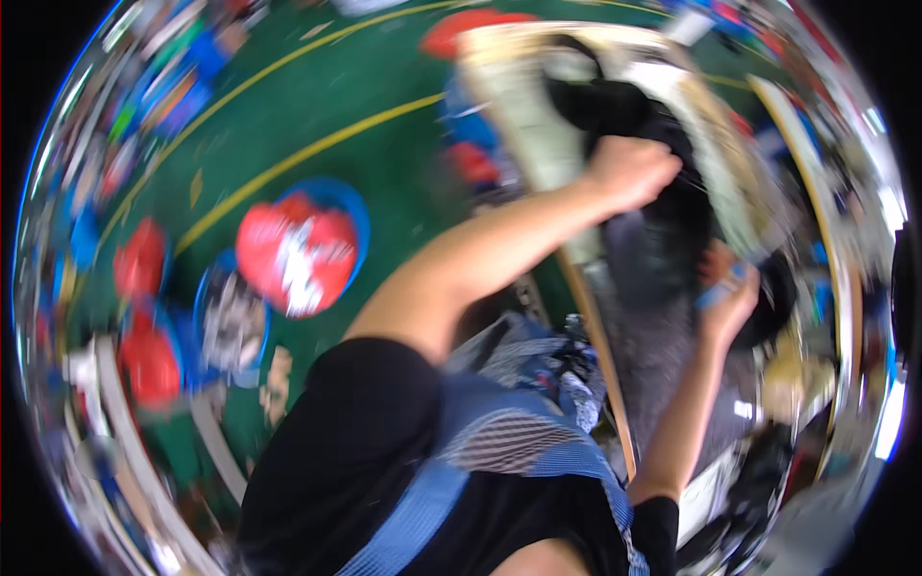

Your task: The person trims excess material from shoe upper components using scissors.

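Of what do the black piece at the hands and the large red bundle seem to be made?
Black piece: perhaps cloth or soft rubber, dull, with few highlights; blur leaves this open. Red bundle: probably thin glossy plastic, from its white glare.

Black piece (pixel 680 213) | blurred, material unclear | curved, loop-like part at far end | held by me, slanting lengthwise above or on the pale table (pixel 523 120); contact unclear.
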`<action>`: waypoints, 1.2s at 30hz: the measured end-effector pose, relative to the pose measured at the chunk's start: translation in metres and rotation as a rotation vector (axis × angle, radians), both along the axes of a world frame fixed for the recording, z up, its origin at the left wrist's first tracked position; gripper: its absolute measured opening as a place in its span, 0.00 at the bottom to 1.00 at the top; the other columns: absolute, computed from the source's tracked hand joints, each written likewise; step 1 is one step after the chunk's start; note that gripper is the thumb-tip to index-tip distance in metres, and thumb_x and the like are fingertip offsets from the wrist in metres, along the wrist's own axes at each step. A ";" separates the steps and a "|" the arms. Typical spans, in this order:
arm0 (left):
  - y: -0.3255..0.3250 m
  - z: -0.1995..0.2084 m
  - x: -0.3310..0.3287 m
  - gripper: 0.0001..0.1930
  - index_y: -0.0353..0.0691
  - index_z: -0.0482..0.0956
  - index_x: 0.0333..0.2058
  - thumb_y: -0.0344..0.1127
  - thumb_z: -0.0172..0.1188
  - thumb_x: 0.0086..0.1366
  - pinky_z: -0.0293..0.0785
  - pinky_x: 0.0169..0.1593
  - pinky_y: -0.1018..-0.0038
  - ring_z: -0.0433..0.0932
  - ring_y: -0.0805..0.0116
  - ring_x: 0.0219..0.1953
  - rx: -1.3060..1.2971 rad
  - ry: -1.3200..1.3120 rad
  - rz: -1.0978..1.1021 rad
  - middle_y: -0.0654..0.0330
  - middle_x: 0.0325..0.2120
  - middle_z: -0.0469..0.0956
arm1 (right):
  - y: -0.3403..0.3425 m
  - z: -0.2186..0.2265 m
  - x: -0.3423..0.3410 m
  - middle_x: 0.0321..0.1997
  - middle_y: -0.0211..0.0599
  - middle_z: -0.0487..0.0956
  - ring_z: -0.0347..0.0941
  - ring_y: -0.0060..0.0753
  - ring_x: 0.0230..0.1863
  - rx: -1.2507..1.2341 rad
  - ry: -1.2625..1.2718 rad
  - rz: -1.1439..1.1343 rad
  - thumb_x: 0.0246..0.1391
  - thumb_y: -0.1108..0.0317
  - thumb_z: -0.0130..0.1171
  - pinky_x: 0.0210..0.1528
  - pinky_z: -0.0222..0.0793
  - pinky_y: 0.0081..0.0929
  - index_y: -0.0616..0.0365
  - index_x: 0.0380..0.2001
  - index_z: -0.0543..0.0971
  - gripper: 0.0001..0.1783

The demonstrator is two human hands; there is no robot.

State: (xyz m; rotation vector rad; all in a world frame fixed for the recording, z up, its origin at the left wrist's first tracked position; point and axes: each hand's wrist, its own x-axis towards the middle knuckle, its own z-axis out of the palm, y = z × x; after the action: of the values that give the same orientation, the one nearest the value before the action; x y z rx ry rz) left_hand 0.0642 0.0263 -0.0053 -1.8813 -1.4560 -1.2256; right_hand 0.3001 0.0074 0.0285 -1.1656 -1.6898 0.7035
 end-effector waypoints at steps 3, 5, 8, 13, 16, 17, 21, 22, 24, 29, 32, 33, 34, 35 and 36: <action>-0.001 -0.003 0.019 0.05 0.46 0.76 0.16 0.38 0.58 0.43 0.73 0.21 0.64 0.78 0.62 0.21 0.046 -0.101 0.025 0.61 0.17 0.76 | 0.013 -0.002 0.002 0.43 0.48 0.80 0.79 0.33 0.39 -0.169 0.051 0.105 0.62 0.50 0.49 0.35 0.71 0.23 0.68 0.49 0.72 0.28; -0.021 0.003 0.031 0.07 0.45 0.74 0.13 0.40 0.59 0.38 0.69 0.20 0.67 0.76 0.63 0.18 0.229 -0.139 -0.001 0.62 0.14 0.73 | 0.017 0.000 -0.011 0.47 0.48 0.79 0.77 0.34 0.46 -0.310 0.131 0.075 0.60 0.47 0.51 0.44 0.67 0.26 0.64 0.52 0.72 0.30; -0.036 -0.007 0.039 0.12 0.41 0.74 0.20 0.40 0.65 0.39 0.68 0.25 0.68 0.74 0.64 0.24 0.179 -0.263 0.033 0.62 0.21 0.74 | 0.040 -0.007 -0.032 0.47 0.46 0.79 0.78 0.32 0.46 -0.427 0.227 0.081 0.56 0.45 0.55 0.43 0.65 0.19 0.58 0.54 0.73 0.31; -0.016 -0.041 0.022 0.14 0.38 0.77 0.29 0.38 0.65 0.43 0.70 0.33 0.67 0.74 0.60 0.34 -0.240 -0.296 0.193 0.59 0.27 0.75 | 0.094 -0.026 -0.061 0.44 0.46 0.80 0.79 0.29 0.40 -0.493 0.026 0.075 0.52 0.47 0.62 0.34 0.70 0.15 0.58 0.49 0.76 0.29; -0.006 -0.030 0.032 0.09 0.42 0.78 0.26 0.38 0.62 0.45 0.70 0.31 0.65 0.75 0.59 0.34 -0.112 -0.260 0.091 0.58 0.26 0.75 | 0.135 -0.045 -0.039 0.41 0.44 0.80 0.79 0.30 0.40 -0.438 0.042 0.147 0.55 0.52 0.60 0.36 0.70 0.15 0.60 0.47 0.78 0.24; -0.012 -0.027 0.033 0.08 0.44 0.78 0.25 0.38 0.60 0.45 0.69 0.30 0.63 0.75 0.59 0.33 -0.053 -0.245 0.041 0.58 0.26 0.75 | 0.138 -0.046 -0.033 0.41 0.44 0.80 0.78 0.30 0.41 -0.472 0.057 0.121 0.57 0.55 0.58 0.36 0.70 0.16 0.62 0.48 0.77 0.23; -0.029 -0.031 0.029 0.22 0.41 0.80 0.29 0.55 0.66 0.44 0.70 0.35 0.61 0.75 0.54 0.34 -0.204 -0.522 -0.152 0.53 0.27 0.75 | 0.130 -0.063 -0.005 0.36 0.38 0.79 0.75 0.25 0.36 -0.462 0.214 0.109 0.56 0.60 0.59 0.39 0.68 0.18 0.66 0.39 0.78 0.18; -0.026 -0.035 0.031 0.32 0.38 0.81 0.31 0.64 0.66 0.41 0.71 0.38 0.60 0.75 0.50 0.36 -0.254 -0.715 -0.152 0.48 0.30 0.75 | 0.101 -0.051 -0.015 0.33 0.37 0.78 0.75 0.25 0.35 -0.441 0.155 0.017 0.54 0.59 0.60 0.38 0.68 0.19 0.67 0.39 0.78 0.19; -0.034 -0.024 0.032 0.32 0.38 0.81 0.32 0.64 0.65 0.41 0.72 0.39 0.59 0.76 0.48 0.37 -0.306 -0.758 -0.171 0.47 0.31 0.75 | 0.051 -0.025 -0.010 0.31 0.38 0.78 0.74 0.25 0.34 -0.284 0.135 -0.048 0.52 0.58 0.61 0.36 0.68 0.20 0.66 0.37 0.78 0.19; -0.110 0.029 0.029 0.20 0.35 0.81 0.34 0.45 0.70 0.50 0.75 0.38 0.69 0.80 0.63 0.33 -0.632 -1.171 -0.873 0.55 0.28 0.81 | -0.028 0.028 0.029 0.42 0.41 0.78 0.75 0.34 0.43 0.361 -0.298 -0.096 0.58 0.65 0.55 0.45 0.70 0.28 0.61 0.46 0.77 0.15; -0.146 0.068 0.036 0.10 0.31 0.74 0.35 0.32 0.62 0.60 0.74 0.29 0.75 0.77 0.71 0.24 -0.699 -1.308 -1.241 0.58 0.26 0.78 | -0.043 0.041 0.043 0.41 0.38 0.74 0.71 0.31 0.45 0.412 -0.055 -0.012 0.54 0.67 0.57 0.50 0.67 0.25 0.67 0.37 0.78 0.12; -0.148 0.073 0.042 0.10 0.31 0.71 0.36 0.31 0.60 0.61 0.73 0.27 0.76 0.77 0.71 0.24 -0.659 -1.298 -1.348 0.57 0.26 0.77 | -0.060 0.050 0.032 0.38 0.35 0.73 0.70 0.31 0.44 0.425 -0.015 -0.061 0.54 0.67 0.58 0.50 0.66 0.25 0.67 0.34 0.77 0.12; -0.151 0.080 0.044 0.10 0.30 0.70 0.36 0.31 0.59 0.62 0.75 0.27 0.77 0.77 0.72 0.24 -0.608 -1.273 -1.375 0.57 0.27 0.76 | -0.066 0.053 0.030 0.36 0.34 0.73 0.69 0.30 0.41 0.415 -0.004 -0.096 0.55 0.67 0.56 0.46 0.66 0.25 0.66 0.32 0.76 0.11; -0.152 0.087 0.043 0.11 0.30 0.69 0.37 0.31 0.58 0.63 0.76 0.27 0.77 0.76 0.72 0.25 -0.562 -1.244 -1.413 0.57 0.27 0.75 | -0.072 0.055 0.032 0.33 0.34 0.72 0.69 0.28 0.38 0.410 0.008 -0.143 0.55 0.67 0.55 0.42 0.66 0.25 0.65 0.30 0.75 0.10; -0.149 0.087 0.042 0.11 0.31 0.68 0.38 0.31 0.58 0.63 0.77 0.28 0.76 0.77 0.73 0.26 -0.471 -1.232 -1.335 0.57 0.28 0.74 | -0.082 0.066 0.030 0.31 0.33 0.72 0.68 0.27 0.35 0.307 -0.074 -0.107 0.56 0.65 0.53 0.38 0.64 0.25 0.64 0.29 0.75 0.11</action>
State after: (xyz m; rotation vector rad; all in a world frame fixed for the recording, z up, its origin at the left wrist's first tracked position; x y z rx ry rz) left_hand 0.1065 -0.1224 0.0814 -2.6335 -0.6749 -3.3028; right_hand 0.3303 -0.0747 0.0943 -1.0635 -1.7115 0.3243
